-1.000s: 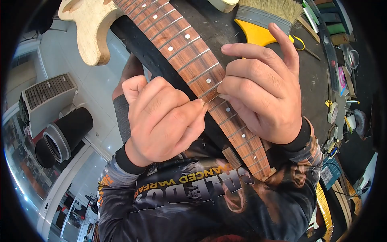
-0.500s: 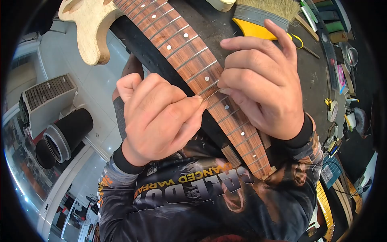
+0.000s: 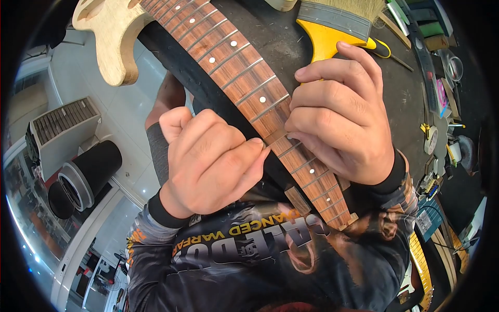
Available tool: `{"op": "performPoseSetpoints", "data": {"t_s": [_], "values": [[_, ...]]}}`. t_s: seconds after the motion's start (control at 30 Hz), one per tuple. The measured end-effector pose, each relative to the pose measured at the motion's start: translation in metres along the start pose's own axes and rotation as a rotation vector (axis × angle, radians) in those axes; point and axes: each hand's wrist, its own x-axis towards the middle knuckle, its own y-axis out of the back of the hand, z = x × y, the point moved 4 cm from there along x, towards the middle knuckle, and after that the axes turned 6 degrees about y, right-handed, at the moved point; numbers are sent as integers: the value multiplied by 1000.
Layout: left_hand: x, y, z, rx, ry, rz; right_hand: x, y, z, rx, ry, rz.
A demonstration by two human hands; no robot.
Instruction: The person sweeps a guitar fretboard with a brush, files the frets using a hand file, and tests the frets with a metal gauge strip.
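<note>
A guitar neck (image 3: 248,86) with a reddish-brown fretboard, metal frets and pale dot inlays runs diagonally, joined to a bare wood guitar body (image 3: 115,57) at the upper left. A thin brownish strip (image 3: 276,137) lies across the fretboard between my hands; its exact kind is not clear. My left hand (image 3: 213,161) pinches its near end by the fretboard's left edge, fingers curled. On the opposite edge, my right hand (image 3: 340,117) pinches the other end between thumb and forefinger, with its outer fingers raised. The right thumb is partly hidden.
A wide yellow-handled brush (image 3: 335,26) and a yellow-and-black handled tool (image 3: 382,49) lie on the dark bench beyond my right hand. Small wooden blocks (image 3: 298,200) flank the neck's narrow end. A black bin (image 3: 96,166) stands on the floor at left.
Both hands have shifted slightly down the neck toward its narrow end. The strip now shows its flat face rather than a thin edge. The view has shifted slightly.
</note>
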Motion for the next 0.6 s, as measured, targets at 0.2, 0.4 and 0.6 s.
{"op": "performPoseSetpoints", "data": {"t_s": [0.2,0.4,0.6], "values": [[4,-1,-12,-15,-5,56,12,-7,1,-21,-16,44],[-5,-4,-8,-15,-34,83,8,-5,-1,17,12,22],[-6,-4,-11,-59,-8,77,10,-7,-8,-30,12,24]]}}
